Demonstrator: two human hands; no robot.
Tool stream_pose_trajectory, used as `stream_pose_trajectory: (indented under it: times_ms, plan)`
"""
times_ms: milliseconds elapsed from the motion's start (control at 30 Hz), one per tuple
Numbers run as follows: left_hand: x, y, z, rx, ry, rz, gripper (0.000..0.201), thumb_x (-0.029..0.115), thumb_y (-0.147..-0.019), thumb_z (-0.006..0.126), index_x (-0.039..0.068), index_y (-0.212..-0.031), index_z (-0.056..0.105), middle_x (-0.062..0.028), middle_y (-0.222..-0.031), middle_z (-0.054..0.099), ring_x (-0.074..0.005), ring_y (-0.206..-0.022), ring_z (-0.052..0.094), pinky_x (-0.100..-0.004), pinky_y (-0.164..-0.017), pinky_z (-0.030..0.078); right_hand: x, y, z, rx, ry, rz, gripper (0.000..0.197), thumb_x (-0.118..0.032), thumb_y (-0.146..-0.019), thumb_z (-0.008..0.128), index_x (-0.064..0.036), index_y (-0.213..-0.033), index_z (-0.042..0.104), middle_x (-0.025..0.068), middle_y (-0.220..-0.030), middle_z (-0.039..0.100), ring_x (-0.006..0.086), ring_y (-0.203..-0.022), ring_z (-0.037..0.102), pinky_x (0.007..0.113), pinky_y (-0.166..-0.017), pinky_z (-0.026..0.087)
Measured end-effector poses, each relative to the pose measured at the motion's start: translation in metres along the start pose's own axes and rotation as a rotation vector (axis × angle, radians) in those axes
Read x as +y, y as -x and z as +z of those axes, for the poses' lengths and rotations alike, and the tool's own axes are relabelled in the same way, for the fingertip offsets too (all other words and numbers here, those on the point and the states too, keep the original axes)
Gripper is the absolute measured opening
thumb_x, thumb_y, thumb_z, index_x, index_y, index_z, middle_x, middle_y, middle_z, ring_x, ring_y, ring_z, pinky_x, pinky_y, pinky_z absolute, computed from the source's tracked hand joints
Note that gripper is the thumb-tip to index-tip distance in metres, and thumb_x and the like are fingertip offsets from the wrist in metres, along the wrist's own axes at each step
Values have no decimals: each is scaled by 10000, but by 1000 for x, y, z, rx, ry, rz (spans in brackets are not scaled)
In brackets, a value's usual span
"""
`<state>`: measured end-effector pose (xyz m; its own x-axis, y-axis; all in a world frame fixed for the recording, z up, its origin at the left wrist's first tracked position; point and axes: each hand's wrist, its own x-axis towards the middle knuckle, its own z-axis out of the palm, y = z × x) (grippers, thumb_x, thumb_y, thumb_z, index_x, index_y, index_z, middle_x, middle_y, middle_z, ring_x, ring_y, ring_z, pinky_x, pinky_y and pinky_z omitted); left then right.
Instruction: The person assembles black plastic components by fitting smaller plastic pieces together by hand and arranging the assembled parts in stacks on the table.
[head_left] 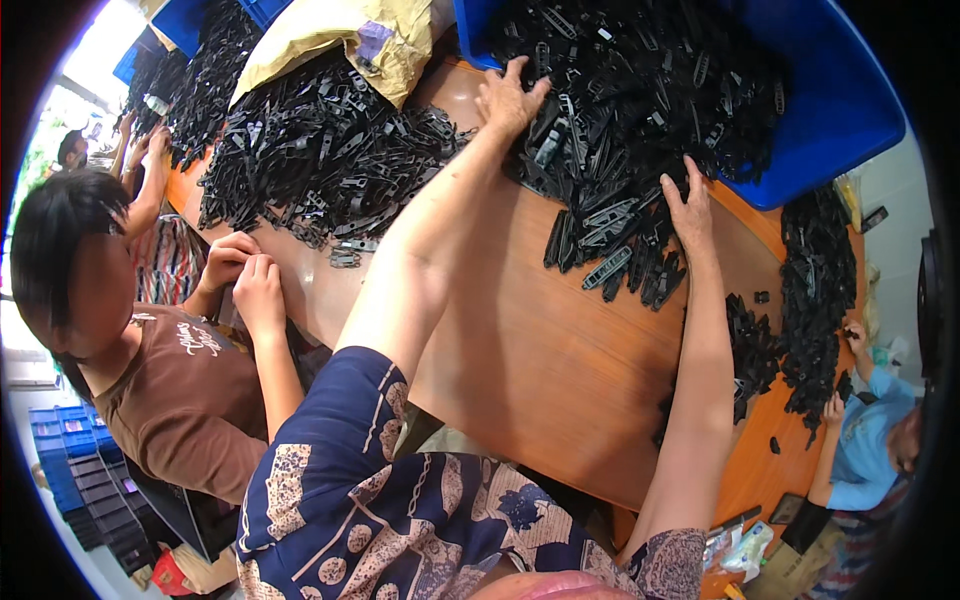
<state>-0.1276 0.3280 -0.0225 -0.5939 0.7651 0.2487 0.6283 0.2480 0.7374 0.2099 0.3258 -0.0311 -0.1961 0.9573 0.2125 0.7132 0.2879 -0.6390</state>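
A large heap of black plastic clip-like parts (610,150) spills from a tipped blue bin (845,95) onto the wooden table (540,350). My left hand (510,100) reaches far forward to the heap's left edge, its fingers spread and nothing seen in them. On the right, my right hand (690,212) rests against the heap's near right side, thumb and fingers apart, also holding nothing that shows. Between my hands lies a small bottle-like clear item (548,148) among the parts. Several longer parts (608,268) lie at the near tip of the heap.
Another black heap (320,150) lies at left, partly under a yellow sack (345,40). A co-worker in brown (180,400) sits close at my left, hands together. At right are more parts (815,290) and a co-worker in light blue (870,440).
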Motion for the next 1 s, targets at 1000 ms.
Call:
stream_pose_trajectory:
  times_ms: [1000]
  plan:
    - [14,174,-37,-71,22,133,379,311,-807,625,218,-1152,753,-157,-1278,604,-363,-1201,528,-480,-1033,409,-38,114,13,91,34,-307,475,-267,-896,706,-161,-1343,587,189,-1233,626,398,-1175,577,463,-980,472]
